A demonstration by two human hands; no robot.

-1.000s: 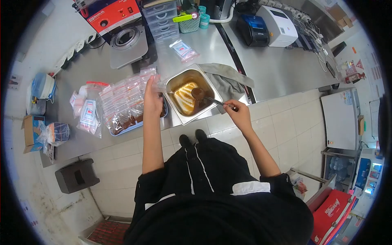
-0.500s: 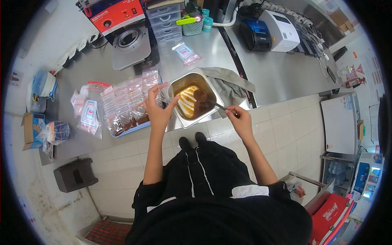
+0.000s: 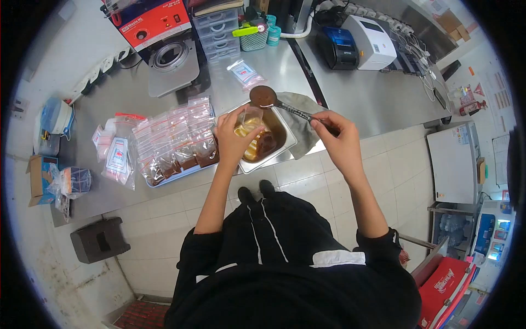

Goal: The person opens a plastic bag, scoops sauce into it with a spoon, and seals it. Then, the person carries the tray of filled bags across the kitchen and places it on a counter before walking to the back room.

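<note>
My right hand (image 3: pixel 338 141) grips the dark handle of a ladle (image 3: pixel 263 97). Brown sauce fills the ladle's bowl, which is level above the far rim of a steel pan (image 3: pixel 288 137). Over the pan, my left hand (image 3: pixel 234 137) has a small clear plastic bag (image 3: pixel 252 115) between thumb and fingers, its mouth spread. More brown sauce (image 3: pixel 267 143) lies in the pan's bottom. To the left, a blue tray (image 3: pixel 181 175) holds rows of clear zip bags (image 3: pixel 175 129), several with brown sauce inside.
A grey cloth (image 3: pixel 307 109) lies right of the pan. Packs of unused bags (image 3: pixel 118 156) and one pack (image 3: pixel 245 73) rest on the steel counter. A red sealing machine (image 3: pixel 153 27), drawers (image 3: pixel 219 41) and label printers (image 3: pixel 368 41) stand behind.
My right hand has lifted the ladle, full of sauce, out of the pan and up. My left hand has moved right, bringing the plastic bag over the pan.
</note>
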